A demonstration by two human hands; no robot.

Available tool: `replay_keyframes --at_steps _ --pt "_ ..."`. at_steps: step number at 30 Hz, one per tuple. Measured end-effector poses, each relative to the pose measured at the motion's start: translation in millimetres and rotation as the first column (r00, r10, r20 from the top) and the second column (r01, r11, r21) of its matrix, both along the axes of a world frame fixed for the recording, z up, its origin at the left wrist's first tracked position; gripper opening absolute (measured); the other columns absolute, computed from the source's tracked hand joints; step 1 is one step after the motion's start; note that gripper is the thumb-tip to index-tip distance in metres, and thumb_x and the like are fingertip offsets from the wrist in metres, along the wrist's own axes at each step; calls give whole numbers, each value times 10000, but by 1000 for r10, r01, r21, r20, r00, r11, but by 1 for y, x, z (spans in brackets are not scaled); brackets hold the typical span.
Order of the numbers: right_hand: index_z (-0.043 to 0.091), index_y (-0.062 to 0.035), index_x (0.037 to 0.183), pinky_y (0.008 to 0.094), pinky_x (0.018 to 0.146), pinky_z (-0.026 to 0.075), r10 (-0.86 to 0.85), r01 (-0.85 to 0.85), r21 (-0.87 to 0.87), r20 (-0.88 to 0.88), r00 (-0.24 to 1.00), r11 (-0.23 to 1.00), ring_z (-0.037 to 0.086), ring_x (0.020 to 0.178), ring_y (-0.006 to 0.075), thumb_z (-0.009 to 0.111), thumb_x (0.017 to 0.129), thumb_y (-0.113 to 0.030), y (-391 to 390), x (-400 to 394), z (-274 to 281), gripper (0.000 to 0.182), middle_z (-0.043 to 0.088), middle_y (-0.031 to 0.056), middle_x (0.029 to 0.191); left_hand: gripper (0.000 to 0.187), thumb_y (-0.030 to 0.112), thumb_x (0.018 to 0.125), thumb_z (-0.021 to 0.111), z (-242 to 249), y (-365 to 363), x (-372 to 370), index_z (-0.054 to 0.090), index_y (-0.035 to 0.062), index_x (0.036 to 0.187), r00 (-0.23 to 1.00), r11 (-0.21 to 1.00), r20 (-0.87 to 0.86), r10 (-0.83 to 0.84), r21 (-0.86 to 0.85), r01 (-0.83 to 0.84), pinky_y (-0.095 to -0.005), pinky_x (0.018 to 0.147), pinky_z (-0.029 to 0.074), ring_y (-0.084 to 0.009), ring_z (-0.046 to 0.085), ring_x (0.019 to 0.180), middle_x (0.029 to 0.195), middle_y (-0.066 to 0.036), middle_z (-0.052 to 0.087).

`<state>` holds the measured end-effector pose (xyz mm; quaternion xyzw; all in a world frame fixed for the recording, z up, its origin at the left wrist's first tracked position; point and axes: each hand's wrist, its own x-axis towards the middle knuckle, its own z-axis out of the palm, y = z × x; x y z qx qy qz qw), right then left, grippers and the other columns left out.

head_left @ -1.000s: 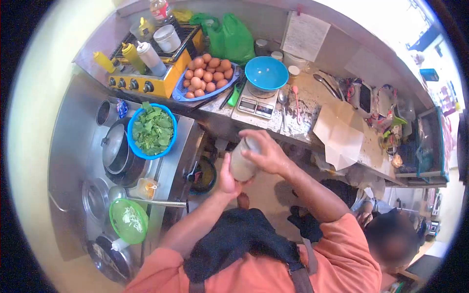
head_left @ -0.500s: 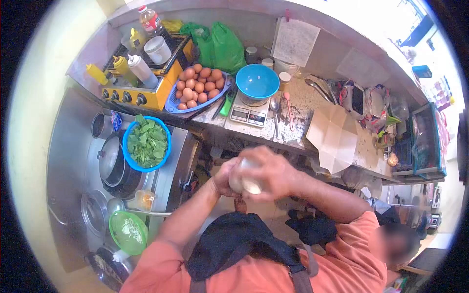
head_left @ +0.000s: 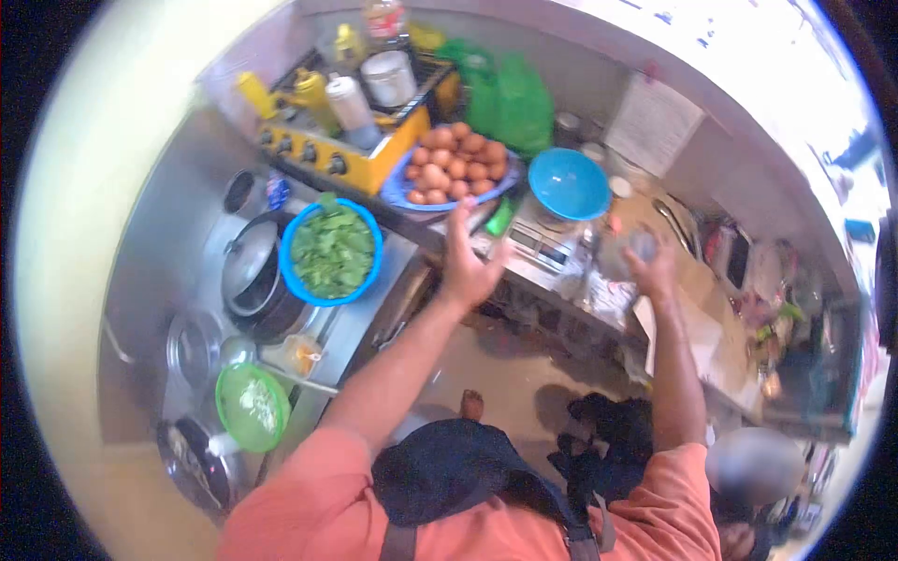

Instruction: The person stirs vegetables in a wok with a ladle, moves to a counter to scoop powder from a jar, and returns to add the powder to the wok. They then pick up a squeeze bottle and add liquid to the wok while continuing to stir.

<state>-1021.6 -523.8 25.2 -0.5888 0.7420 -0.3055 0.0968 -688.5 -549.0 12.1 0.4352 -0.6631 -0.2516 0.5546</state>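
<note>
My right hand (head_left: 655, 269) is closed around a blurred, clear jar (head_left: 639, 247) over the counter, to the right of the kitchen scale (head_left: 541, 245). On that scale sits a blue bowl (head_left: 569, 184). My left hand (head_left: 470, 266) is raised with its fingers apart and holds nothing. It is just in front of a blue-purple basket (head_left: 397, 193) heaped with brown eggs (head_left: 456, 166). A green-handled tool (head_left: 499, 217) lies between the basket and the scale.
On the left, a blue basin of leafy greens (head_left: 331, 251) stands beside a lidded pot (head_left: 253, 268). A green strainer (head_left: 224, 397) is nearer. Squeeze bottles (head_left: 352, 107) stand on the yellow stove (head_left: 369, 166). An opened cardboard box (head_left: 697, 337) is on the right counter. Another person (head_left: 753, 467) is at lower right.
My hands were together around the jar in front of my body. They have parted: the right has carried the jar right to the counter, and the left has let go and opened. The view has shifted.
</note>
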Motion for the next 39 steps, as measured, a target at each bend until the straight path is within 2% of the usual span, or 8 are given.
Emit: replay_keyframes --at_steps 5,10,13,17,23,28,33,39 --pt "479 -206 1298 450 941 440 -141 177 88 -321 936 980 506 1143 386 719 704 -330 -45 -79 -68 653 472 230 1277 807 285 712 769 -6 -149 139 352 -96 1289 827 823 -18 562 119 -556 -404 1047 321 -332 424 1227 1300 -261 429" --pt "441 -200 1337 460 950 429 -114 180 178 -326 938 968 486 1176 375 728 703 -358 -48 -80 -65 714 467 190 1312 1050 285 537 891 31 -238 177 298 -59 1332 778 768 31 627 138 -625 -381 1025 361 -342 460 1199 1296 -247 448" --pt "410 -100 1356 448 994 392 -32 200 307 -477 878 931 476 1188 374 727 711 -372 -58 -95 -78 769 466 170 1342 590 199 629 822 15 -279 188 548 -5 1111 882 870 28 470 155 -468 -403 890 447 -292 578 1020 1100 -198 594" --pt "434 -5 1336 436 1047 332 427 -432 -194 -69 901 881 448 1239 340 657 821 -305 -41 -27 -21 636 484 192 1337 450 207 712 656 11 -239 177 513 7 1089 782 794 -198 591 -28 -608 -426 823 462 -367 566 978 997 -215 583" --pt "351 18 1371 441 1087 272 433 -393 -305 74 898 867 372 1292 321 691 812 -343 9 167 -17 747 378 205 1405 503 236 614 764 90 -9 218 557 55 1036 876 906 -266 403 -16 -422 -405 770 486 -314 629 879 915 -149 638" --pt "289 32 1377 424 1080 277 846 -811 -399 491 206 429 375 1275 293 749 770 -285 121 429 83 825 367 178 1389 593 246 638 818 130 204 281 546 69 1134 942 945 -101 320 101 -310 -377 842 478 -277 632 955 1041 -137 641" --pt "376 7 1288 401 988 386 781 -975 -189 624 -26 119 502 1144 248 809 652 -168 219 568 47 789 509 152 1225 630 217 661 821 132 369 361 523 37 1185 873 874 -91 479 137 -466 -367 874 472 -245 609 1017 1077 -127 622" --pt "470 -25 1198 348 899 457 758 -919 -322 651 -40 229 559 1035 227 832 627 -147 361 664 26 688 553 117 1149 769 227 718 791 110 523 460 385 50 1347 946 878 22 323 366 -308 -409 998 406 -276 517 1176 1262 -168 516"
